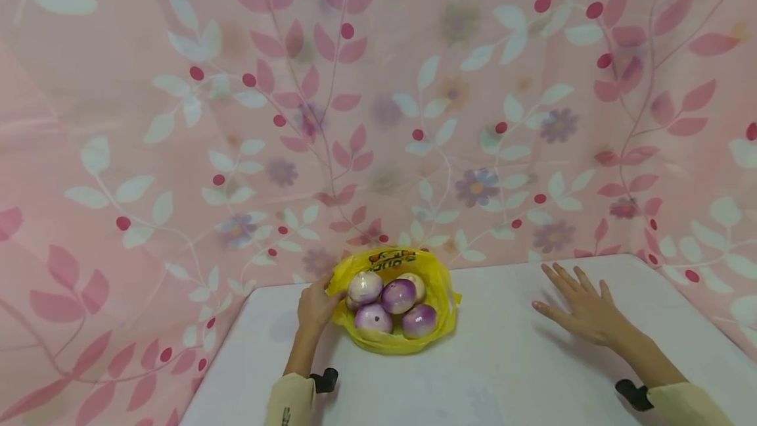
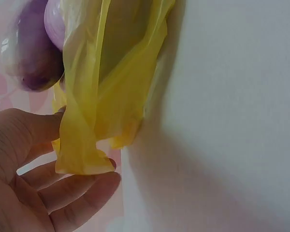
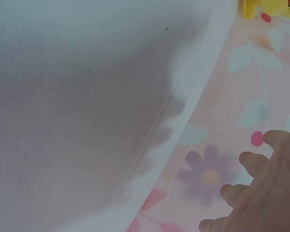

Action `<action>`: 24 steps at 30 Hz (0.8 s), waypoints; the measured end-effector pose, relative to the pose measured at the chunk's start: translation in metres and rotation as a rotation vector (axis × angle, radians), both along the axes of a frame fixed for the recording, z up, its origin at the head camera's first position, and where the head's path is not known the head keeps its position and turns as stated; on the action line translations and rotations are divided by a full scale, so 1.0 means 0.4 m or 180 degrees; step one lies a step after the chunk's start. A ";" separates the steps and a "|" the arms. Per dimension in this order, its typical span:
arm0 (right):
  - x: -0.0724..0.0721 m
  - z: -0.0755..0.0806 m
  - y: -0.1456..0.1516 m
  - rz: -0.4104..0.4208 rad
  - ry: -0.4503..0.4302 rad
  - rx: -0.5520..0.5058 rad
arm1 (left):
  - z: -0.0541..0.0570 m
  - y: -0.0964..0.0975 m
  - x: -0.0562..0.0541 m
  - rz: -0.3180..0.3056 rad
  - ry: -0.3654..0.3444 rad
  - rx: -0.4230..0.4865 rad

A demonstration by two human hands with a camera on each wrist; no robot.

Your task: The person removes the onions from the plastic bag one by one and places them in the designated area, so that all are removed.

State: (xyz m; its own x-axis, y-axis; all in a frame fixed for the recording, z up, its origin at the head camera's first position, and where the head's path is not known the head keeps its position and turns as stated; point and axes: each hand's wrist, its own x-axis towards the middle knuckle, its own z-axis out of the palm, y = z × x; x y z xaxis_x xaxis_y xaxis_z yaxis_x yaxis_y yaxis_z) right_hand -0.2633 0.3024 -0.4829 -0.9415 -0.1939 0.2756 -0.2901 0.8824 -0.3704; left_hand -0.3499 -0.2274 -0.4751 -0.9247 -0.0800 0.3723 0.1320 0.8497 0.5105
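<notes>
Left hand [image 1: 317, 306] pinches left edge of bag [image 1: 445, 294], onions [image 1: 399, 296] inside bag. Right hand [image 1: 584, 313] well right of bag, fingers [image 3: 253, 163] spread wide, holding nothing. Step looks like steadying bag; next move likely calls for right hand reaching in.

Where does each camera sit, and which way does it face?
Head: worn on the head, looking forward and down at the yellow bag on the white table; left hand, right hand and forearms show.
Left wrist: worn there, facing the bag's edge; left hand shows, holding it.
Right wrist: worn there, facing table and floral cloth; right hand shows partly.
Head and left wrist share the bag.
</notes>
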 end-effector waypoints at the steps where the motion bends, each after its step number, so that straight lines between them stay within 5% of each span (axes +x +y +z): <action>1: 0.000 0.001 -0.002 0.0010 0.0006 -0.0004 | 0.000 0.003 -0.001 0.0003 0.0024 0.0012; 24: -0.011 0.027 -0.079 0.0120 0.0041 -0.0225 | -0.022 0.032 -0.021 0.0069 0.0381 0.0214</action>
